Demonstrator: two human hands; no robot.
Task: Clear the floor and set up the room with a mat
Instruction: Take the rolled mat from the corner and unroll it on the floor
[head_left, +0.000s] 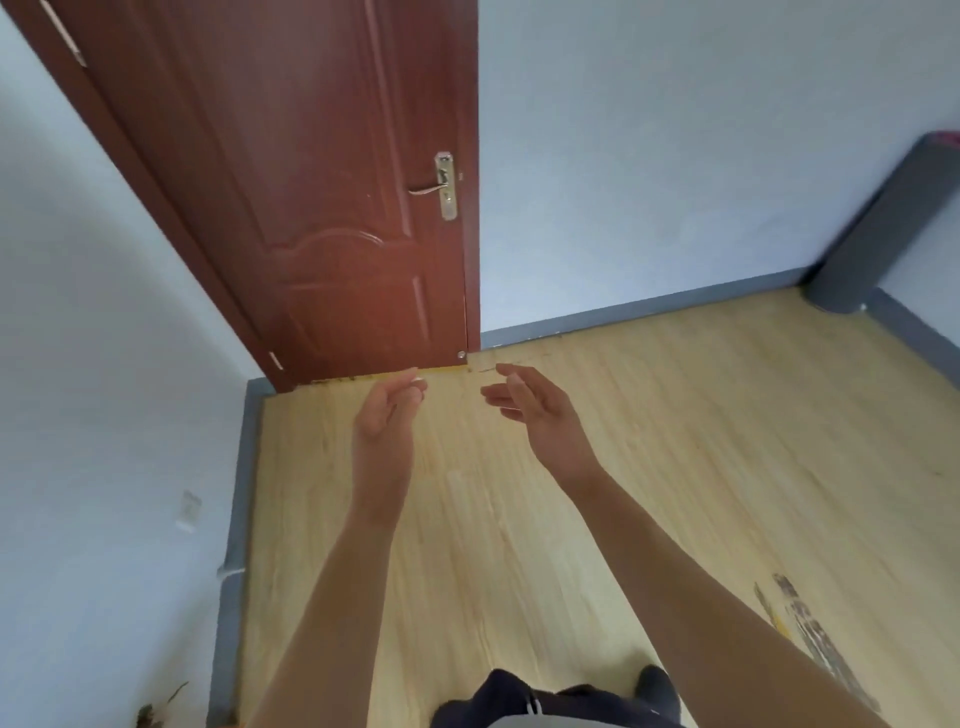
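The mat (878, 228) (seemingly the grey roll) is leaning in the corner at upper right, well apart from the left hand (387, 410) and right hand (535, 410), both hovering empty, fingers relaxed, mid-frame. Likely soft and bulky, it is calling for both arms round its middle.

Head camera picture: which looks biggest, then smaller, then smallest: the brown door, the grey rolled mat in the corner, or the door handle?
1. Brown door
2. Grey rolled mat, though its top runs off the picture's edge, so its full size is unsure
3. Door handle
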